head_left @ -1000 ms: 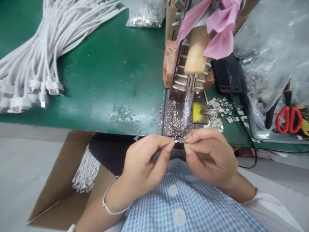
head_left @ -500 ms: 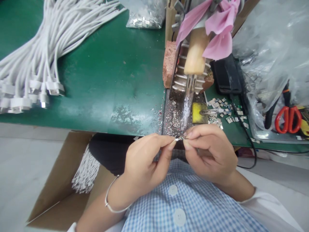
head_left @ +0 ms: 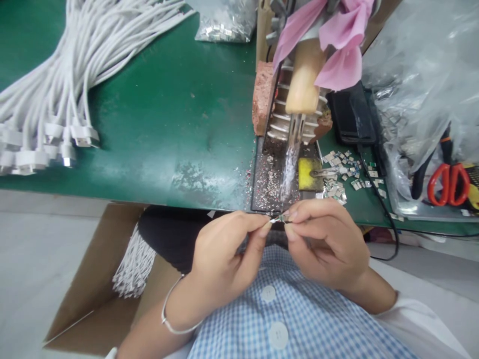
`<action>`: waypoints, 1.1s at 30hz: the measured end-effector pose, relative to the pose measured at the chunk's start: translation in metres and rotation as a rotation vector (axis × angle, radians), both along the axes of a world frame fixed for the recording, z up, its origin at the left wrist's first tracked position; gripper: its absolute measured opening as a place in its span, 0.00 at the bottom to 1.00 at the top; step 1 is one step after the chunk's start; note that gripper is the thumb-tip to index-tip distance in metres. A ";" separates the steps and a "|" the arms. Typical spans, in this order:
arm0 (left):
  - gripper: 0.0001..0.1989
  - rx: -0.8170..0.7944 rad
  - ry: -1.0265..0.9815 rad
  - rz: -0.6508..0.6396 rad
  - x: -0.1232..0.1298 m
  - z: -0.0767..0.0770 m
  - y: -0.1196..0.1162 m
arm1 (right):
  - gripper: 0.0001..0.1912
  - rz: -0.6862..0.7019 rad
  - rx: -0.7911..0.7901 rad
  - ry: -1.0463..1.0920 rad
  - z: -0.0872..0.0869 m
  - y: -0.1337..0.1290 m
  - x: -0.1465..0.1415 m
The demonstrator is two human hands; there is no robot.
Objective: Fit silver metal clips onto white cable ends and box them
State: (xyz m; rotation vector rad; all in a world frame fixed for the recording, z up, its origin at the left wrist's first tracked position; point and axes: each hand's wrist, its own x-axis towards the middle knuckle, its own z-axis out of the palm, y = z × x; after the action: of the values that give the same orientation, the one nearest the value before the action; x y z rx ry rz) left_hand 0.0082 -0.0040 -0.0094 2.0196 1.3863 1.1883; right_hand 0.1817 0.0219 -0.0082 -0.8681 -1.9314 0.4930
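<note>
My left hand (head_left: 224,257) is closed, thumb and forefinger pinching a white cable end (head_left: 274,220) with thin wires at its tip. Facing it, my right hand (head_left: 329,244) pinches a small metal connector (head_left: 285,218) that meets those wires; whether they are joined I cannot tell. Just beyond the fingertips, a soldering iron (head_left: 304,82) with a wooden handle is fixed pointing down, its whitish tip (head_left: 289,177) over a dark tray (head_left: 267,199) strewn with solder bits. Beside the tip sits a yellow sponge (head_left: 306,172). Small metal connectors (head_left: 335,192) lie right of it.
White USB cables (head_left: 71,65) lie bundled on the green table (head_left: 168,124). A bag of connectors (head_left: 226,25) is at the back. Red-handled pliers (head_left: 448,184), a black device (head_left: 352,117) and plastic bags (head_left: 422,65) are rightward. Below left, a cardboard box (head_left: 93,259) holds more cables.
Both hands have drawn slightly down from the iron's tip. More of the small connector now shows between the right fingertips. Both pinches stay closed.
</note>
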 end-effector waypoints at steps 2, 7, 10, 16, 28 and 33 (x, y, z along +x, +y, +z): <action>0.03 -0.009 0.002 0.002 0.001 0.000 -0.001 | 0.09 0.006 0.003 0.007 0.000 -0.001 0.000; 0.03 0.019 0.017 -0.005 0.001 -0.002 -0.001 | 0.09 -0.006 0.002 0.014 -0.003 0.000 0.000; 0.03 0.060 0.036 -0.006 0.001 -0.005 0.003 | 0.09 -0.035 0.003 0.010 -0.005 0.003 -0.002; 0.04 0.097 0.044 0.002 0.002 -0.005 0.008 | 0.10 -0.045 0.010 0.024 -0.006 0.008 -0.003; 0.04 0.045 0.052 0.030 0.002 -0.003 0.002 | 0.08 -0.023 0.034 -0.002 -0.004 0.003 -0.001; 0.06 0.026 0.021 0.028 0.002 -0.002 -0.003 | 0.09 0.004 0.025 -0.003 -0.003 0.000 0.000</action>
State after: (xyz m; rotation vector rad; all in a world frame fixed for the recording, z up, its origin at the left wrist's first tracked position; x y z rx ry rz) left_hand 0.0103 -0.0067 -0.0117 2.0426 1.4204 1.2067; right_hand 0.1821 0.0215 -0.0116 -0.8498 -1.9387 0.4695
